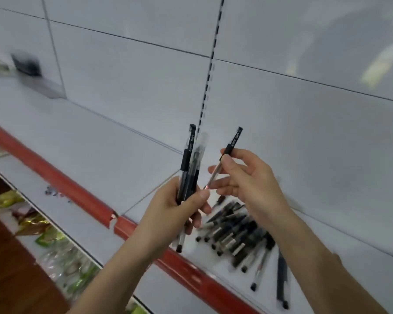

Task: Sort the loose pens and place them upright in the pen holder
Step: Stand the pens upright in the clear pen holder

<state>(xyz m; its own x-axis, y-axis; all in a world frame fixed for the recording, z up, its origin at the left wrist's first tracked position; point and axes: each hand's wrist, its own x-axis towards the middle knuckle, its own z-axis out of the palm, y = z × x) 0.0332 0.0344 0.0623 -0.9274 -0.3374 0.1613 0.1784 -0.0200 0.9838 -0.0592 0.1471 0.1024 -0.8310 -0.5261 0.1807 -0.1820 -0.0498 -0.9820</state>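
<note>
- Your left hand [173,209], raised just left of the pen pile [234,234], grips a bundle of pens [188,171].
- Your right hand [247,177], above the pile, pinches one pen [234,141].

One wide-angle head camera looks forward and down from close above the left hand [171,208] and right hand [247,180]. It faces a white shelf [100,137], tilted so its red edge strip [77,191] runs far left to near right.

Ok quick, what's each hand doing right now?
Left hand: grips a bundle of pens.
Right hand: pinches a single pen.
</note>
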